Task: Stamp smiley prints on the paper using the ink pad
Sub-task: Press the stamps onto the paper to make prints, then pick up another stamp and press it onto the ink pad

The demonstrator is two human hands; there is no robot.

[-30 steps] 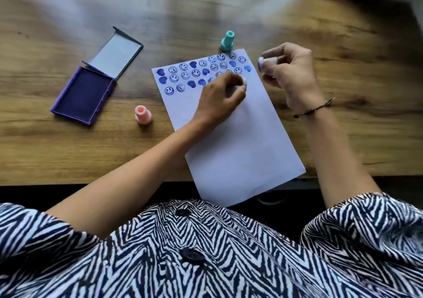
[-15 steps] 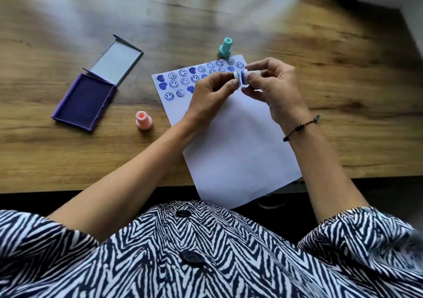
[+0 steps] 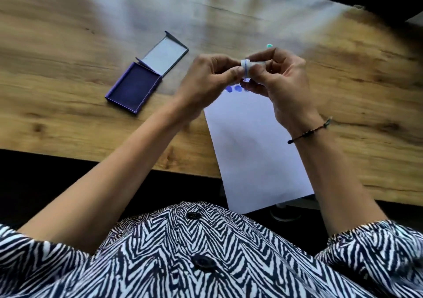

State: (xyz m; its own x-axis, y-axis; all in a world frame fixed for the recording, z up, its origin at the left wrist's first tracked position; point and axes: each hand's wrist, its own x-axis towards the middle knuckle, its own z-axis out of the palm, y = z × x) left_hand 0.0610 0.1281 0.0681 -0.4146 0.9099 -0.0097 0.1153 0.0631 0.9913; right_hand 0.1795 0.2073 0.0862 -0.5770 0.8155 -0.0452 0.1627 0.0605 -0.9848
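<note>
well left of the fingers, the purple ink pad (image 3: 131, 87) lies open on the wooden tabletop (image 3: 57, 45), its lid (image 3: 163, 56) folded back beyond it. the left hand (image 3: 207, 80) has its fingers (image 3: 231, 73) pressed together, pinching one end of a small white stamp (image 3: 248, 65); the right hand (image 3: 278, 77) pinches the other end. the stamp is held above the paper, long axis running left to right between the two sets of fingertips, a blue line around it. just beneath the fingers a few blue prints (image 3: 233, 88) show on the white paper (image 3: 256, 148), the rest hidden by the hands. beyond the right fingers a teal stamp tip (image 3: 269, 45) peeks out. a dark bracelet (image 3: 306, 132) circles the right wrist.
</note>
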